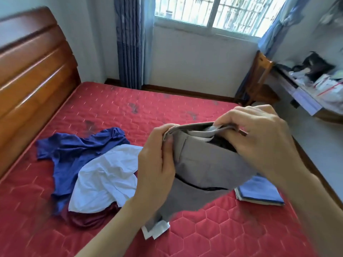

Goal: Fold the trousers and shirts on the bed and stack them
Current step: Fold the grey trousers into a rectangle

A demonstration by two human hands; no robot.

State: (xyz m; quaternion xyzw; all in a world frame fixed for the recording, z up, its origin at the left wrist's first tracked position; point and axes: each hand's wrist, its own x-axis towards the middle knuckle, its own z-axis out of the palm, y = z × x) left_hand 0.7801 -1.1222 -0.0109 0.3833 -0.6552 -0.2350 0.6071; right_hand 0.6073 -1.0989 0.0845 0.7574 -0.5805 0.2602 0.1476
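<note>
I am looking down at a bed (194, 229) covered in a red quilted mattress cover, with both my bare arms reaching forward over it. Between my hands I hold up a pair of grey trousers (204, 164) by the waistband, lifted above the near middle of the bed, the fabric hanging down so that its lower end and a white pocket lining touch the cover.

My left hand (157, 164) is upright, forearm rising from the near edge of the view, wrist bent slightly, back of the hand toward me. Its fingers (168, 143) are curled and pinch the left end of the waistband, thumb on the near side.

My right hand (259, 138) comes in from the right, forearm sloping down across the near right corner, back of the hand up. Its fingers (225, 120) are bent over the top edge of the waistband and grip it, the tips tucked into the opening, where pale lining shows.

To the left of the trousers, in a loose heap on the bed, lie a crumpled dark blue shirt (74, 147), a white shirt (104, 179) partly over it, and a dark red garment (89, 217) poking out beneath on the near side. To the right, just behind the hanging trousers, a folded blue garment (259, 193) lies flat on top of a small stack.

A wooden headboard (33, 75) stands at the left. Far off are a barred window (219, 12) with blue curtains (128, 41), a wooden chair (259, 80), and a cluttered tabletop (304, 97) at the right.
</note>
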